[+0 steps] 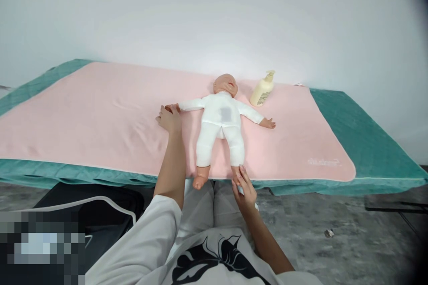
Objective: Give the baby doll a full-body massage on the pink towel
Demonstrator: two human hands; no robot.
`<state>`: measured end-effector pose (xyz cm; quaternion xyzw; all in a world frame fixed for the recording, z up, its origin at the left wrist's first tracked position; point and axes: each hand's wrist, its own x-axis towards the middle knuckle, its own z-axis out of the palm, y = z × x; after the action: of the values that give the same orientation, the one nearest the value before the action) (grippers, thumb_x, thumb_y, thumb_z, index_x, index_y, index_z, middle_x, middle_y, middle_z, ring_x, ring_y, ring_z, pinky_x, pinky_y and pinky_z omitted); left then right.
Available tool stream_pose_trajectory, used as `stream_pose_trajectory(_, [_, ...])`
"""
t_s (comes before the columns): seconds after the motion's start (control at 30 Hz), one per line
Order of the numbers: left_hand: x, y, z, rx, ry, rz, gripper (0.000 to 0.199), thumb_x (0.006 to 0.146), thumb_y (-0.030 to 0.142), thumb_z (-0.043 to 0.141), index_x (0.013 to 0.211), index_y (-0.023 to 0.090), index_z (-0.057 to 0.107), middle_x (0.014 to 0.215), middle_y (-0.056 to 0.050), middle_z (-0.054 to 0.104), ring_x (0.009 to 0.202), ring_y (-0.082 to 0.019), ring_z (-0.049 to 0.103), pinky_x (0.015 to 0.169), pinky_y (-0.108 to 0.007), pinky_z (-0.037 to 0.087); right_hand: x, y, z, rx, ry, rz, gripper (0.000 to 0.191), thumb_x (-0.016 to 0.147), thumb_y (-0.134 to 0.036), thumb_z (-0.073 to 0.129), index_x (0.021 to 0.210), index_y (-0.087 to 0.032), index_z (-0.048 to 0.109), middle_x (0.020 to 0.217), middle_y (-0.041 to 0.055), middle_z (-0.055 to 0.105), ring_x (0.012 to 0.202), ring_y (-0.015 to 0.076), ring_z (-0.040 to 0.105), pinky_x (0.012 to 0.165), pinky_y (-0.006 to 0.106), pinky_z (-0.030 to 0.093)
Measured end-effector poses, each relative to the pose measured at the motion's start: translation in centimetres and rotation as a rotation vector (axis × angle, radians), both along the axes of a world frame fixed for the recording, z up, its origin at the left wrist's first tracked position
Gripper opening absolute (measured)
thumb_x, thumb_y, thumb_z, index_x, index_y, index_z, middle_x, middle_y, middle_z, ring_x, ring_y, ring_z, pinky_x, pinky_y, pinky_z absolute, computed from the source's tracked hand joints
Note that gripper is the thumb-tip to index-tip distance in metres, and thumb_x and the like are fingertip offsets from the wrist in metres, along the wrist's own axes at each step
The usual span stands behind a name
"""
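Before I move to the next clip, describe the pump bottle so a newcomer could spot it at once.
Start with the pink blanket across the green cover. Near its far edge, just right of the head of the baby doll, stands the pale yellow bottle. Its pump top and dark lettering set it apart from the doll.

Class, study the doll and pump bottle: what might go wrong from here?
The doll's feet reach past the pink mat's near edge, so a tug by the right hand might drag it off. The pump bottle stands near its outstretched arm, which could knock it over if swung.
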<state>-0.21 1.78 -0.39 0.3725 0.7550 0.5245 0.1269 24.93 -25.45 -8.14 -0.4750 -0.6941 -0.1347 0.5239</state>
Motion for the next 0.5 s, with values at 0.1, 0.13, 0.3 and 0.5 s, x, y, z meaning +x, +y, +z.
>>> stream_pose_trajectory(0.1, [0.1,0.2,-0.3,0.065,-0.041,-0.014,0.048,0.092,0.033,0.058,0.136,0.015,0.048,0.123,-0.020,0.066,0.128,-0.032,0.056,0.112,-0.057,0.037,-0.1,-0.1,0.3,-0.003,0.011,-0.003,0.061,0.088,-0.008,0.065,0.145,-0.021,0.049,0.140,0.0149,0.063,0.123,0.0251,0.067,0.096,0.036,0.065])
stream_pose_trajectory(0.13, [0.3,0.3,-0.4,0.109,-0.058,-0.031,0.050,0.093,0.032,0.058,0.139,0.016,0.044,0.124,-0.018,0.065,0.126,-0.026,0.058,0.110,-0.049,0.042,-0.1,-0.1,0.6,0.003,0.017,-0.005,0.060,0.088,-0.009,0.065,0.145,-0.021,0.050,0.139,0.0148,0.064,0.123,0.0250,0.067,0.095,0.037,0.065])
stream_pose_trajectory(0.3, [1.8,0.4,-0.2,0.383,-0.065,-0.129,0.052,0.098,0.035,0.051,0.144,0.020,0.031,0.139,-0.019,0.050,0.120,-0.015,0.063,0.097,-0.028,0.053,0.3,0.5,2.7,0.074,0.109,-0.018,0.059,0.087,-0.010,0.066,0.142,-0.022,0.050,0.135,0.0155,0.066,0.123,0.0267,0.068,0.091,0.043,0.067])
stream_pose_trajectory(0.5, [4.8,-0.7,1.8,0.570,0.064,-0.188,0.053,0.096,0.037,0.054,0.145,0.026,0.035,0.132,-0.012,0.057,0.120,-0.017,0.064,0.106,-0.033,0.050,0.8,2.8,5.1,0.102,0.278,0.001,0.067,0.088,-0.011,0.064,0.149,-0.025,0.038,0.137,0.0159,0.060,0.129,0.0270,0.063,0.093,0.048,0.065])
